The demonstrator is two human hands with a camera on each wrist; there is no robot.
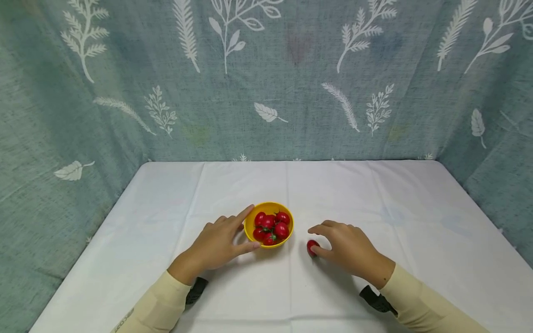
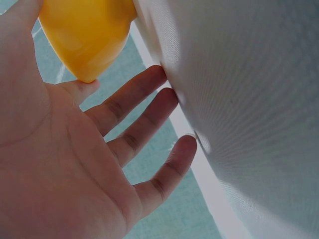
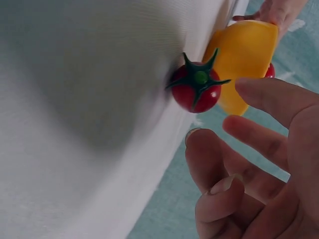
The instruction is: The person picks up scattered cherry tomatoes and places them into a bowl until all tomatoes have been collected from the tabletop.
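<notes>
A yellow bowl (image 1: pixel 268 208) with several red tomatoes (image 1: pixel 281 230) in it stands on the white table. My left hand (image 1: pixel 218 243) spreads around its left side, index finger at the far rim and thumb at the near rim. In the left wrist view the other fingers stretch out below the bowl (image 2: pixel 89 40), tips close to the cloth. To the right of the bowl lies a single tomato (image 1: pixel 310 245). My right hand (image 1: pixel 347 245) hovers over it with a gap between thumb and fingers; the right wrist view shows that tomato (image 3: pixel 189 97), green calyx toward the camera, outside the fingers' grasp.
White cloth (image 1: pixel 354 194) covers the table, with light creases. A grey-green curtain (image 1: pixel 291 120) printed with white leaves hangs behind the table and along both sides. Black straps (image 1: pixel 376 299) show at the wrists under cream sleeves.
</notes>
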